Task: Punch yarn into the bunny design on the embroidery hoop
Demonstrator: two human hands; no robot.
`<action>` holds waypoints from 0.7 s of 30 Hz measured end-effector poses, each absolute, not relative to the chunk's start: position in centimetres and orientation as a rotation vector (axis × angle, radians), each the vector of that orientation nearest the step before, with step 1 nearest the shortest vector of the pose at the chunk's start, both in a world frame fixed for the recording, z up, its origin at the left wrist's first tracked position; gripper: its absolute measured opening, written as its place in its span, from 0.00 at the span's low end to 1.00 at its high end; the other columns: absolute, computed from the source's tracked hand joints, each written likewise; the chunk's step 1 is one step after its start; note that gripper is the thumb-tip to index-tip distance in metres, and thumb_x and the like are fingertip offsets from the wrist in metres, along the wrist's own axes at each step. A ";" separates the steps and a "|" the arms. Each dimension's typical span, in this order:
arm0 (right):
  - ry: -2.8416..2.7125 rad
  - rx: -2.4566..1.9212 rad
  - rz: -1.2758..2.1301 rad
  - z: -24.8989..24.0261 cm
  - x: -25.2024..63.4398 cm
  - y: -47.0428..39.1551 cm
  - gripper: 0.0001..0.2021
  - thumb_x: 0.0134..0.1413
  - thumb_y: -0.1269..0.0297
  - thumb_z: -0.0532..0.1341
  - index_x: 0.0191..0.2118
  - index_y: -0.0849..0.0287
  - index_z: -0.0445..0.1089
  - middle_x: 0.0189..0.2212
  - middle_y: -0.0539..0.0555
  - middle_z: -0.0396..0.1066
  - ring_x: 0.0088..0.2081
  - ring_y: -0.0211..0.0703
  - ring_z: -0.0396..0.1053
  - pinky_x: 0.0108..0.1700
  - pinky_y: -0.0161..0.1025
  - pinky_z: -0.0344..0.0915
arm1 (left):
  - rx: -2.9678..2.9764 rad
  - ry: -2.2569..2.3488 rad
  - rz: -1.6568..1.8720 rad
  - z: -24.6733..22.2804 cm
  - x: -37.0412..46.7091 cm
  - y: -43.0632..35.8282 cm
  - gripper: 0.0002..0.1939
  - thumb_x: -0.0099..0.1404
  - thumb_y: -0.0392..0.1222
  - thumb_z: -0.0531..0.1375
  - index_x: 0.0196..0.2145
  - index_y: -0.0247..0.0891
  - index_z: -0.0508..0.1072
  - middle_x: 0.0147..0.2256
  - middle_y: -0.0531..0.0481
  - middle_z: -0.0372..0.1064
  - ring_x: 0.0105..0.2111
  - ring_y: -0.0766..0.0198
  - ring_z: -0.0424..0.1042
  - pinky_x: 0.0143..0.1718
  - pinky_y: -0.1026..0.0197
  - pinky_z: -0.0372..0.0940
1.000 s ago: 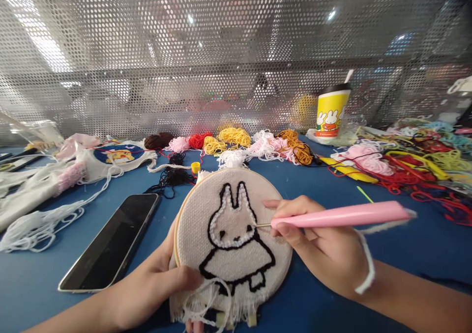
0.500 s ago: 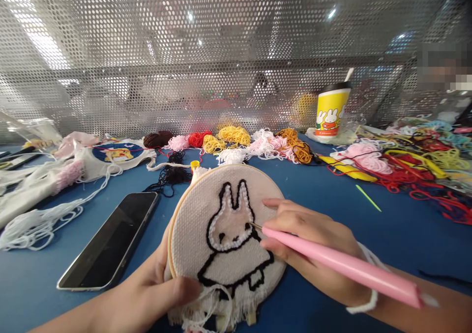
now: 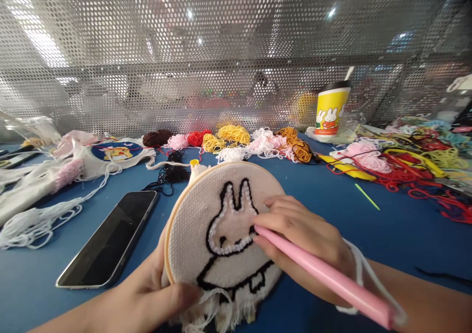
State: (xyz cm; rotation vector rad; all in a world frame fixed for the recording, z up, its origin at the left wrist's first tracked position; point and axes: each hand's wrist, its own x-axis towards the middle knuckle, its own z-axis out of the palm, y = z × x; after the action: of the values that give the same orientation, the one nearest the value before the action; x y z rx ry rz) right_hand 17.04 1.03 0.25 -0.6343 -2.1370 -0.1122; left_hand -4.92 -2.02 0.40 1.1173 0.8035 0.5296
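My left hand (image 3: 162, 284) grips the lower left rim of a round embroidery hoop (image 3: 190, 235), thumb in front and fingers behind. Cream cloth is stretched in it, with a rabbit figure (image 3: 236, 235) outlined in black yarn and white loops inside the head outline. A pink punch needle (image 3: 324, 274) is pinched in my right hand (image 3: 302, 239), its tip end against the cloth at the right side of the rabbit's face; the metal needle is not visible. White yarn trails from the tool's back end around my right wrist. Loose white threads hang at the hoop's bottom.
A black phone (image 3: 110, 239) lies left of the hoop. White yarn (image 3: 40, 225) and a blue embroidered piece (image 3: 118, 151) lie farther left. Several yarn bundles (image 3: 234, 135) line the back by a perforated metal screen (image 3: 228, 38). A yellow cup (image 3: 332, 109) stands back right, near tangled yarn (image 3: 413, 176).
My right hand and the punch needle have moved slightly left and in toward the cloth; the metal needle, visible before, is now out of sight. The hoop has tilted a little.
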 end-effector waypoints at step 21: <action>-1.709 -0.752 0.614 0.3 17.8 1.2 0.08 0.53 0.70 0.50 0.24 0.59 0.57 0.17 0.45 0.57 0.21 0.30 0.61 0.41 0.42 0.66 | 1.013 0.699 0.497 -0.6 -5.3 -0.8 0.37 0.59 0.39 0.53 0.55 0.49 0.27 0.24 0.51 0.73 0.22 0.65 0.72 0.22 0.69 0.65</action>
State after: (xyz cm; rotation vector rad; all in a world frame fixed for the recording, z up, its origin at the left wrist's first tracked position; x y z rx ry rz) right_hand 17.82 1.17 0.33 -0.7520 -1.7092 0.6141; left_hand -5.27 -0.82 -0.60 1.0134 0.6993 0.4971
